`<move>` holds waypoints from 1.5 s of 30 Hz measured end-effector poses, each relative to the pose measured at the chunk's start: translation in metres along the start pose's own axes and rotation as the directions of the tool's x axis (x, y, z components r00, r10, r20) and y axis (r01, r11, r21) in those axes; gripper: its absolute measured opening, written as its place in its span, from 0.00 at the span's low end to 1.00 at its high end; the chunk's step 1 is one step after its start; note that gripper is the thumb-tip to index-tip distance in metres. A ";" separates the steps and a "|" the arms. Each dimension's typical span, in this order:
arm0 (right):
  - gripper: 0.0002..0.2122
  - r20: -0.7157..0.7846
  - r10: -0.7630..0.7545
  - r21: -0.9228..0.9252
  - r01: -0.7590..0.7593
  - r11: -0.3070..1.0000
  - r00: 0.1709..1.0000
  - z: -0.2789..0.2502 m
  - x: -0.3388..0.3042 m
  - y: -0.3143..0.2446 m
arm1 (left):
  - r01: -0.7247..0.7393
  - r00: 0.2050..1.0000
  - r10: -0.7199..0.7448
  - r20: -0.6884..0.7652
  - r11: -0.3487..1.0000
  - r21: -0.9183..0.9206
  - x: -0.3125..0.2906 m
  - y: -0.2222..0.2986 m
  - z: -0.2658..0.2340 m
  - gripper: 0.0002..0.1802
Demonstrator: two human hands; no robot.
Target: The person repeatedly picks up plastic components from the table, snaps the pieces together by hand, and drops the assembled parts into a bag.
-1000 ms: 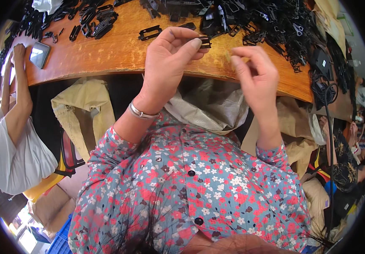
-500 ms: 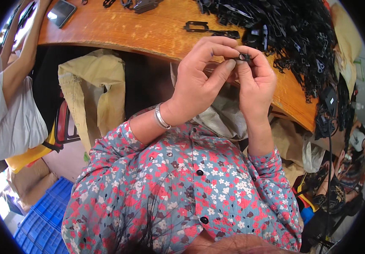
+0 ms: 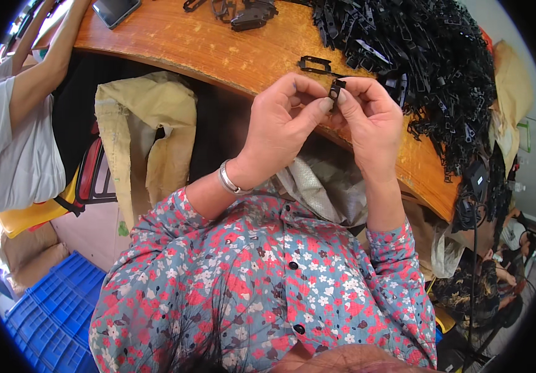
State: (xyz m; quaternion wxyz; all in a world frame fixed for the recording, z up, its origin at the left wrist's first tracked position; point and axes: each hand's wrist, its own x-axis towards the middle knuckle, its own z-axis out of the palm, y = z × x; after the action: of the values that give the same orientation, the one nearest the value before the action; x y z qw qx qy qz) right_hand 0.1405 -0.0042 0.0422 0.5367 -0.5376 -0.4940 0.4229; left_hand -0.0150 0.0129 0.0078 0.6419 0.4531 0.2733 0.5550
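Both of my hands meet just off the table's front edge, pinching one small black plastic part point(image 3: 337, 91) between them. My left hand point(image 3: 285, 121) has thumb and index finger on its lower left side. On the other side, my right hand point(image 3: 372, 118) grips it with thumb and fingertips. The part stands roughly upright and shows a round hole; fingers cover some of it. Beyond the hands, a black rectangular plastic frame point(image 3: 315, 64) lies on the wooden table point(image 3: 174, 38).
A big heap of black plastic parts point(image 3: 405, 37) covers the table's right side. More black pieces point(image 3: 253, 15) and a phone point(image 3: 116, 11) lie farther left. A co-worker's arm point(image 3: 56, 56) rests at the left. Below are a tan sack point(image 3: 115, 143) and blue crates point(image 3: 56, 311).
The small black part has been turned from lying sideways to upright, showing more of its face. My fingers have shifted their hold, and the view has tilted slightly.
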 end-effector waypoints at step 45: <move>0.05 0.295 -0.591 -0.619 0.622 0.481 0.751 -0.019 0.000 0.007 | 0.019 0.999 -0.030 0.038 0.969 0.248 0.004 0.002 -0.006 0.08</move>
State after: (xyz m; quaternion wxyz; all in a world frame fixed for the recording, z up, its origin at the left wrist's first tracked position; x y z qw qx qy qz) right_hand 0.1596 -0.0064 0.0365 0.4027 -0.4771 -0.7811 0.0038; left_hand -0.0207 0.0182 0.0077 0.5927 0.5375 0.3326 0.4992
